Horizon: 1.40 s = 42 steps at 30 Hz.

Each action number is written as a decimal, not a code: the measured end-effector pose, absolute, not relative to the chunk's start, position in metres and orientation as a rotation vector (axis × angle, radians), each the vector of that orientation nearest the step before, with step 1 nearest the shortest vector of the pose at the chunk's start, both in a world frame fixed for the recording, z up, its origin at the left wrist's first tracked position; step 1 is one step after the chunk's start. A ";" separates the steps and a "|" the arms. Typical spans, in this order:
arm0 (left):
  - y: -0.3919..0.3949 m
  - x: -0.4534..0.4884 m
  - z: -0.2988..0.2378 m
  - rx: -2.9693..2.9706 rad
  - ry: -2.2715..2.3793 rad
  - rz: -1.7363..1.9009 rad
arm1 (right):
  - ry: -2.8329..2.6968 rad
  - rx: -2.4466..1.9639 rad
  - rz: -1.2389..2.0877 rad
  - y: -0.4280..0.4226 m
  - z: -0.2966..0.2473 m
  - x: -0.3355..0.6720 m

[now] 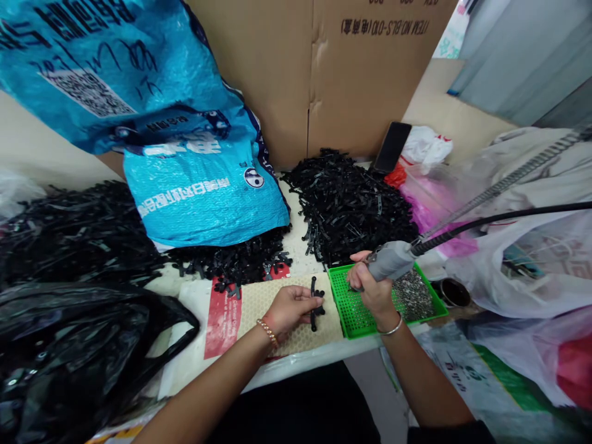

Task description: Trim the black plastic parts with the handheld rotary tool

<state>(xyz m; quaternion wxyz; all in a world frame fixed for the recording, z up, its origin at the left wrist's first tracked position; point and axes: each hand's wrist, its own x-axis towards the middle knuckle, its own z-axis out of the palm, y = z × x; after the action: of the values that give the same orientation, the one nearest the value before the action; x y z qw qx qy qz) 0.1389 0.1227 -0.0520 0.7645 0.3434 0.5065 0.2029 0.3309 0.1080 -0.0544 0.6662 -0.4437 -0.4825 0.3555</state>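
My left hand (290, 306) holds a small black plastic part (314, 304) flat on a tan mat (259, 305) near the table's front edge. My right hand (370, 285) grips a grey power screwdriver (393, 260), its tip pointing down over a green tray (354, 314). The tray holds many small silver screws (413, 295) in its right half. A black cable and a coiled spring line (499, 185) run from the tool to the upper right.
Heaps of black plastic parts (351, 203) lie behind the tray and on the left (74, 228). A blue sack (185, 154), a cardboard box (324, 68), a black bag (69, 351), a phone (392, 147) and plastic bags (518, 271) surround the work spot.
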 end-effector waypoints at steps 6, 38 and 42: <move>0.122 0.139 -0.053 0.749 1.106 0.443 | -1.103 -0.963 0.832 0.109 -0.058 0.332; 0.122 0.138 -0.055 0.739 1.056 0.474 | -0.924 -0.671 0.955 0.115 -0.007 0.285; 0.121 0.138 -0.056 0.735 1.039 0.474 | -0.885 -0.684 0.974 0.120 -0.016 0.277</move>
<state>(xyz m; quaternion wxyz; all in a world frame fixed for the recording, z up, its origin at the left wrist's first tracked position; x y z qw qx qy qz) 0.1380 0.1215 -0.0560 0.7782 0.3400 0.4803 0.2194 0.2772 0.1202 -0.0160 0.7374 -0.3113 -0.4032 0.4436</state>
